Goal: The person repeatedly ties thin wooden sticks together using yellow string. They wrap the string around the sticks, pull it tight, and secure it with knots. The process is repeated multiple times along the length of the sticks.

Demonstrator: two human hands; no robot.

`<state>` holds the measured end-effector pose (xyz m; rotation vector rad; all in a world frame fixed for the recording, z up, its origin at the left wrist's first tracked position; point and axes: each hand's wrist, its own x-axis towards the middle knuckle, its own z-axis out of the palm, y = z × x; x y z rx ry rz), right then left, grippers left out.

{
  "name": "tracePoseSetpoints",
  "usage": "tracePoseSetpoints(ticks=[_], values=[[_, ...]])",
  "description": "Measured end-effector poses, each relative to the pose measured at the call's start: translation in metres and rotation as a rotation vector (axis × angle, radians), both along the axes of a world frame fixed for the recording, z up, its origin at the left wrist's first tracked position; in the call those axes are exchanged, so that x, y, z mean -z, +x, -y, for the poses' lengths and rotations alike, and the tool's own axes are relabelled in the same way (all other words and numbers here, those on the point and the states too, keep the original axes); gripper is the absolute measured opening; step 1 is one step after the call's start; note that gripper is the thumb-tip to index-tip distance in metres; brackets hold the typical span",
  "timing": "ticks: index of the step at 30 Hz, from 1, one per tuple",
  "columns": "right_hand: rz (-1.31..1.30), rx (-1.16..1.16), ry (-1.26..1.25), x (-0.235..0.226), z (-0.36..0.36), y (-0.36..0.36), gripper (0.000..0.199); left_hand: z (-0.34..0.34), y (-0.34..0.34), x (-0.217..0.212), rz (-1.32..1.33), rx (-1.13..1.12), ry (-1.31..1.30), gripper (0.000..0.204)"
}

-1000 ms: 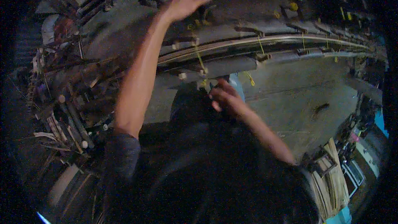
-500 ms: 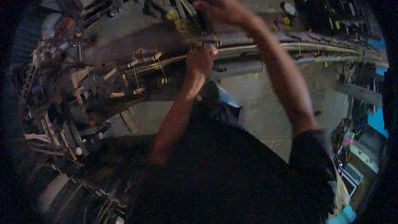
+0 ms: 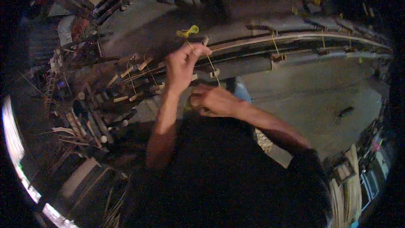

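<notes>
A long, curved bundle of thin wooden strips runs across the view, bound at intervals with yellow cord and small wooden blocks. My left hand is closed at the bundle, thumb and forefinger pinching the yellow cord. A loose yellow loop stands out beyond these fingers. From the pinch, the cord runs down past a small wooden block toward my right hand. That hand is closed in front of my body, below the bundle, with its fingertips partly hidden.
Several wooden pegs sit along the left part of the bundle. Another bound block is to the right. Timber pieces crowd the left side, and poles lie at the far edge. Planks stand at the lower right.
My right hand has come down from beyond the bundle to near my body. My left hand has shifted slightly left, and the yellow cord now stretches between the hands.
</notes>
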<state>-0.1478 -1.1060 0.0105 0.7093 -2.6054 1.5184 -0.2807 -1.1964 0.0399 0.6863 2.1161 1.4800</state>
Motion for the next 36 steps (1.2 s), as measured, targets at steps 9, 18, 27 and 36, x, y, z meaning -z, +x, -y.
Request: tracePoseSetpoints(ticks=[9,18,27,36], values=[[0.084,0.614,0.340,-0.072,-0.084,-0.021,0.016,-0.061,-0.142,0.080,0.378,0.276,-0.343,0.045],[1.137,0.561,-0.945,0.018,0.144,0.002,0.057,0.120,-0.216,0.011,-0.138,0.388,-0.091,0.041],[0.283,0.188,0.772,-0.228,0.156,-0.136,0.023,0.207,-0.075,0.033,-0.835,0.307,-0.355,0.023],[0.524,0.546,0.726,0.045,0.098,-0.270,0.036,0.189,-0.065,0.060,-0.738,0.115,-0.454,0.021]])
